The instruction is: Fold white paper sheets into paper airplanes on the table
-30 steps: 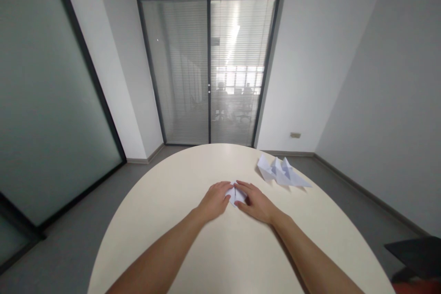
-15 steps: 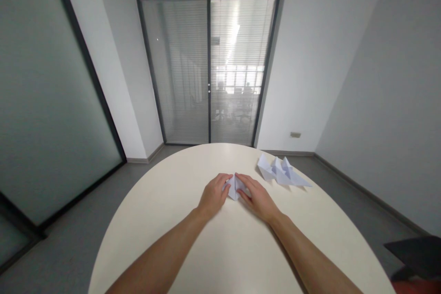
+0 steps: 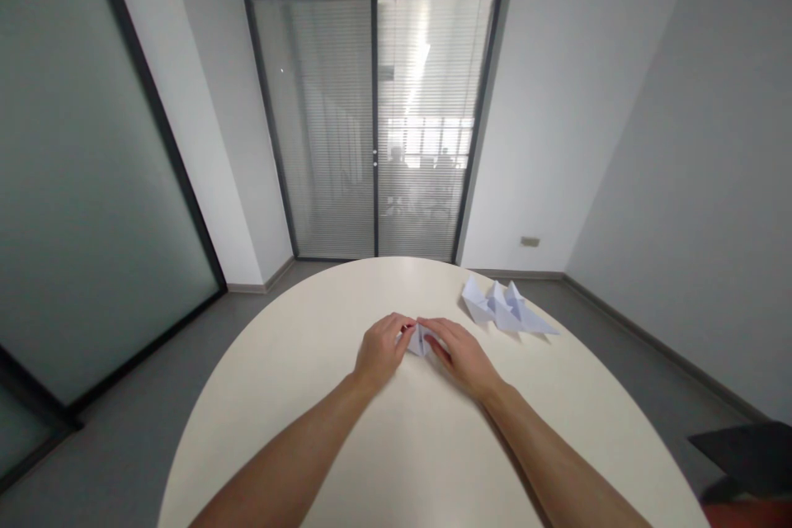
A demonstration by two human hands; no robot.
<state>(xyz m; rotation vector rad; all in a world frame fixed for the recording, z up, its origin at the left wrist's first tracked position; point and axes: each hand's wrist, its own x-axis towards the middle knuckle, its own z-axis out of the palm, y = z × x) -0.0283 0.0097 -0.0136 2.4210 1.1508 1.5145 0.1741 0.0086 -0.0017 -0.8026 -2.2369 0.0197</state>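
A small piece of folded white paper (image 3: 419, 341) is held low over the middle of the round table, between my two hands. My left hand (image 3: 384, 348) pinches its left side with thumb and fingers. On the other side, my right hand (image 3: 459, 353) grips the right part, fingertips meeting near the top. A dark crease or gap runs down the paper's centre. Fingers cover much of its outline. Several folded white paper shapes with pointed tips, like paper boats (image 3: 508, 309), stand together to the right beyond my right hand.
The cream round table (image 3: 260, 412) fills the lower view. Behind it are glass doors with blinds (image 3: 426, 140) and white walls. A dark chair part (image 3: 751, 454) juts in at the lower right. A frosted glass panel (image 3: 92, 181) stands left.
The top of the folded paper has come down slightly and less of it shows. My fingertips have drawn closer together over it. The paper shapes on the right stay put.
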